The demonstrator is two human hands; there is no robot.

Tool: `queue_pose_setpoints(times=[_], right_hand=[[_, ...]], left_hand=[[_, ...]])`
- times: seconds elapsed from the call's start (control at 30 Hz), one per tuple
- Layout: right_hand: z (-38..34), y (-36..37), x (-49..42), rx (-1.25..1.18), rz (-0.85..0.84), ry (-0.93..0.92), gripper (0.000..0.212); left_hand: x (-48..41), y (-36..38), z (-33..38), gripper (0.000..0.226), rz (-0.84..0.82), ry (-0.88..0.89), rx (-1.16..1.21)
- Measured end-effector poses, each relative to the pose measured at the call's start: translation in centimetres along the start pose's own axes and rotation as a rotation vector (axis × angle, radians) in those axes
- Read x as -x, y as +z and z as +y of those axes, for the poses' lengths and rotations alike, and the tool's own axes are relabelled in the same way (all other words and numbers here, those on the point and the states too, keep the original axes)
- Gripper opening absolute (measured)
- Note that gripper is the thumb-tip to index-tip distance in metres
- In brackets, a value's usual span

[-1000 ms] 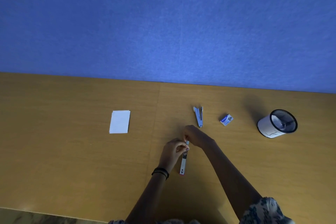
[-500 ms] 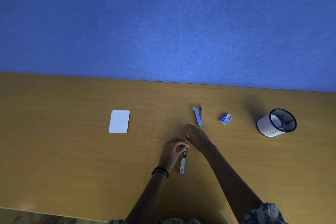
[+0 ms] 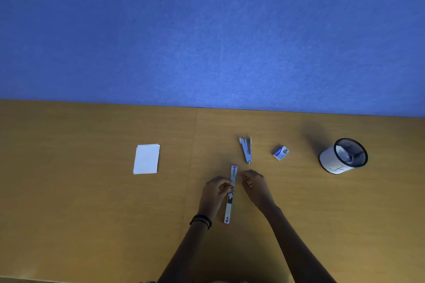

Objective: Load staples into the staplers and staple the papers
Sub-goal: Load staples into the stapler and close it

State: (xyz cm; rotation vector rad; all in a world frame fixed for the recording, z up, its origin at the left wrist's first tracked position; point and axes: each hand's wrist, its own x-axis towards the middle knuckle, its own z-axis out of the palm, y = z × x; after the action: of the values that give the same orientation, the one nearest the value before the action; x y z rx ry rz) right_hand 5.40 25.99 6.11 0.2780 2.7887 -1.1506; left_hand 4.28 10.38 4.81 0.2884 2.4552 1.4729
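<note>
On the table (image 3: 92, 202) we see a stapler (image 3: 230, 200) folded out flat, the left hand (image 3: 215, 193) pinching its middle between thumb and fingertips. Just right of it, the right hand (image 3: 255, 187) curls its fingers; we cannot tell whether they hold anything. Beyond lie a second stapler (image 3: 246, 150), a staple box (image 3: 281, 153) and, far left, papers (image 3: 147, 159).

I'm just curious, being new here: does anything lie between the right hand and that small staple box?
Nothing visible does. Only bare table lies between the right hand and the staple box; the open silver stapler sits off to the left.
</note>
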Motion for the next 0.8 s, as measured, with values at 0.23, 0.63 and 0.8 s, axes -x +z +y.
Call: queue_pose_setpoints(times=[0.23, 0.63, 0.8], right_hand=[[0.1, 1.0, 0.4, 0.058, -0.189, -0.125, 0.015], [0.3, 0.7, 0.8, -0.029, -0.007, -0.08, 0.026], [0.1, 1.2, 1.8, -0.241, -0.028, -0.022, 0.016]], left_hand=[[0.2, 0.0, 0.0, 0.009, -0.005, 0.015, -0.04], [0.0, 0.0, -0.1, 0.009, 0.008, 0.004, -0.008], [-1.1, 0.5, 0.2, 0.007, 0.046, -0.018, -0.018]])
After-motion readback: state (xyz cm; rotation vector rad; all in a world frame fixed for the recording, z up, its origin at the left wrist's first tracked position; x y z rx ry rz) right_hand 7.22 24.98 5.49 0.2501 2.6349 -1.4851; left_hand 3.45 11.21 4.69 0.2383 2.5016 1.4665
